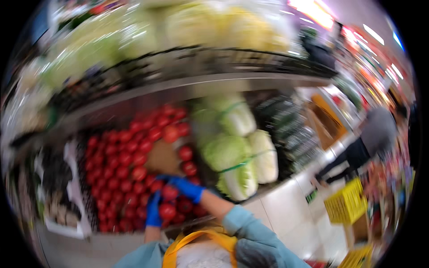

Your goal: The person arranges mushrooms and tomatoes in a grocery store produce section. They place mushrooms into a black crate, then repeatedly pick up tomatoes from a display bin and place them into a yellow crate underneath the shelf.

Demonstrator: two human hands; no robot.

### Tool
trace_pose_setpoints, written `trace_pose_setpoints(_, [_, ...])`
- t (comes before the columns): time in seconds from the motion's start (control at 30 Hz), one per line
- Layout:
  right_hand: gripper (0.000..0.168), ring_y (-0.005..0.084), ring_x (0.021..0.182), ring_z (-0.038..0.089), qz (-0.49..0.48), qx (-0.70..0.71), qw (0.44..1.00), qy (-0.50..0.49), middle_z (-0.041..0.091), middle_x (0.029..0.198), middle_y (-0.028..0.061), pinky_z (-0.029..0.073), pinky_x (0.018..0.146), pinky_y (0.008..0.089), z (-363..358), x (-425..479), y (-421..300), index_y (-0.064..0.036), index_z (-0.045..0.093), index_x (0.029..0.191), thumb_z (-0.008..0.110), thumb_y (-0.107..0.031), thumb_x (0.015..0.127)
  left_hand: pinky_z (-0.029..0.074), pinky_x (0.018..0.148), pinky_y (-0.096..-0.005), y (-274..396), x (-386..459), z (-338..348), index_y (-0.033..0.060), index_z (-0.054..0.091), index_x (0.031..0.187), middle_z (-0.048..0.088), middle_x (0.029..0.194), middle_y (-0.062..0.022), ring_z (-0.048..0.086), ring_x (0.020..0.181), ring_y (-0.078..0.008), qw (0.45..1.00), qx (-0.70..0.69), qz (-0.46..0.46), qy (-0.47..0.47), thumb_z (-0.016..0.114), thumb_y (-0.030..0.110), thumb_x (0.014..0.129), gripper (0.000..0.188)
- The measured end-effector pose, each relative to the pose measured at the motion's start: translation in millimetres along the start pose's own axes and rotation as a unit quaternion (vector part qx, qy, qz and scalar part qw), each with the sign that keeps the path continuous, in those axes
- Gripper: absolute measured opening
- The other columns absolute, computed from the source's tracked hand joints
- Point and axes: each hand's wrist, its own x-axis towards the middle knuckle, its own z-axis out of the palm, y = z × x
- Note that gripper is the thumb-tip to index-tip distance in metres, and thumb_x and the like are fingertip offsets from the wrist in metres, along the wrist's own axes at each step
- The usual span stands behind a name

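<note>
Both my hands wear blue gloves and lie among the red tomatoes (pixel 125 167) in the bin in front of me. My left hand (pixel 154 209) is at the near part of the pile, its fingers pointing away from me, against the left side of some tomatoes. My right hand (pixel 186 187) reaches in from the right, with its fingers over tomatoes near a bare brown patch (pixel 164 157) of the bin. Two tomatoes (pixel 168 201) sit between the hands. Blur hides whether either hand grips one.
Napa cabbages (pixel 231 160) with green bands lie right of the tomatoes, then wrapped dark green vegetables (pixel 291 127). A shelf edge (pixel 201 85) crosses above. A white foam box (pixel 75 201) stands left. A person (pixel 372 134) bends near yellow baskets (pixel 347 202) at the right.
</note>
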Motion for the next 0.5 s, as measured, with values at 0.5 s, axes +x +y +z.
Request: trace_pose_setpoints(0.5, [0.054, 0.0150, 0.103, 0.055, 0.210, -0.166, 0.958, -0.104, 0.057, 0.118, 0.0066, 0.046, 0.089, 0.0279, -28.3, 54.8, 42.7, -0.003, 0.052, 0.125, 0.065, -0.036, 0.083, 0.048, 0.085, -0.0326, 43.2, -23.1, -9.3, 0.0002, 0.039, 0.133, 0.056, 0.112, -0.0124, 0.054, 0.101, -0.0179, 0.996, -0.088, -0.006, 0.009, 0.059, 0.021, 0.087, 0.054])
